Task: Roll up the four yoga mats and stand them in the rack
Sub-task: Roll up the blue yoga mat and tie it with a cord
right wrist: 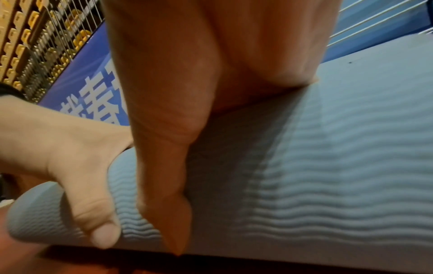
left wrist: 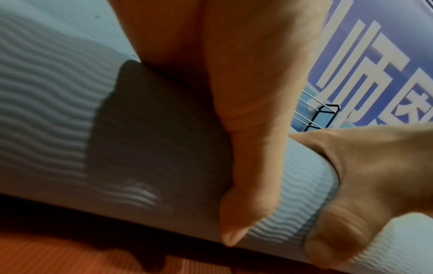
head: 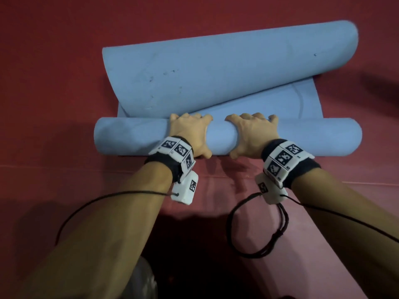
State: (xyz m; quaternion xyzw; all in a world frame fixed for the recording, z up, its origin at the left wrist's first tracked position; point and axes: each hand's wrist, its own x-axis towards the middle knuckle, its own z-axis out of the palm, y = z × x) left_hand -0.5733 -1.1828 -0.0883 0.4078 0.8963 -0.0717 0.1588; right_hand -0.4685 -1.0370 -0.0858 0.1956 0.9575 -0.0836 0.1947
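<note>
Light blue yoga mat (head: 216, 83) on red floor (head: 43, 61), near end rolled into tight tube, far end curled over in loose fold. Wavy ribbed texture, few dark specks. Left hand (head: 190, 134) and right hand (head: 252, 134) side by side mid-roll, fingers (left wrist: 255, 166) and thumbs wrapped around tube, grasping it.
</note>
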